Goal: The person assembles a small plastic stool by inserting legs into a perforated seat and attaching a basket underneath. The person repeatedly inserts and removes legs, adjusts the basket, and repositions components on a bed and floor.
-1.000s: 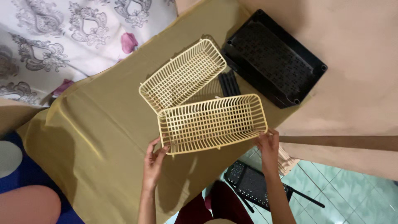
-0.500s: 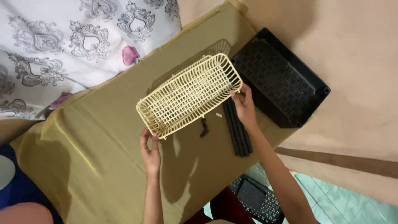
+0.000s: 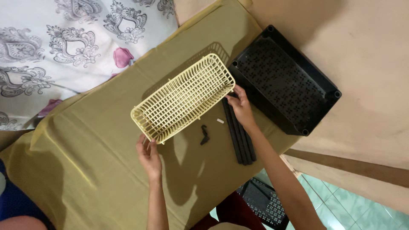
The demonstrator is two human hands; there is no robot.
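Observation:
A cream plastic lattice basket [image 3: 183, 99] lies slanted over an olive cloth [image 3: 85, 170]. My left hand [image 3: 149, 155] holds its near-left corner with the fingertips. My right hand [image 3: 240, 106] grips the rim at its far-right end. Just beyond the basket shows a dark lattice outline [image 3: 204, 53]; whether it is a shadow or a second basket underneath, I cannot tell. Under my right wrist lie several black rods [image 3: 240, 138] side by side.
A black perforated tray [image 3: 289, 81] sits to the right, overhanging the cloth's edge. A small black piece [image 3: 204, 135] and a tiny white bit [image 3: 220, 121] lie near the rods. Floral fabric [image 3: 64, 42] covers the upper left. Another black perforated part [image 3: 264, 200] lies below on the tiled floor [image 3: 366, 200].
The basket I held near me has gone up and left over where the other basket lay, and it has come lower. The rods and the small black piece are uncovered.

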